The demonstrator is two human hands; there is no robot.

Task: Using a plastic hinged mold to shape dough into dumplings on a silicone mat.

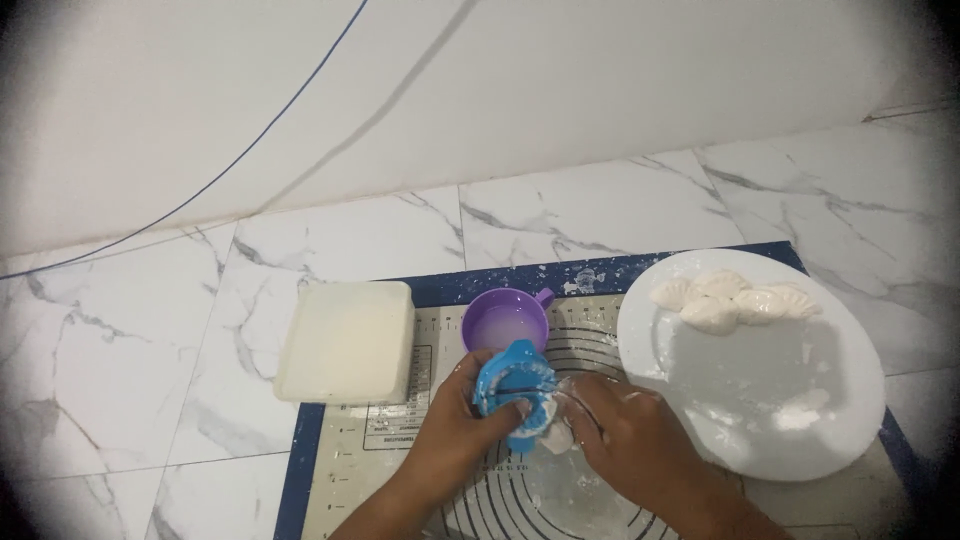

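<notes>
My left hand (455, 425) holds a blue hinged dumpling press (513, 388), folded closed, over the baking mat (400, 440). White dough (557, 437) sticks out at the press's lower right edge. My right hand (630, 435) pinches that dough edge beside the press. Both hands are dusted with flour. Several shaped white dumplings (735, 298) lie on the far part of a large white plate (760, 400) to the right.
A small purple cup (505, 318) with liquid stands just behind the press. A white lidded rectangular container (347, 342) sits at the mat's left edge. The mat lies on a white marble tile floor (120, 350); a wall with a thin blue cable (240, 150) rises behind.
</notes>
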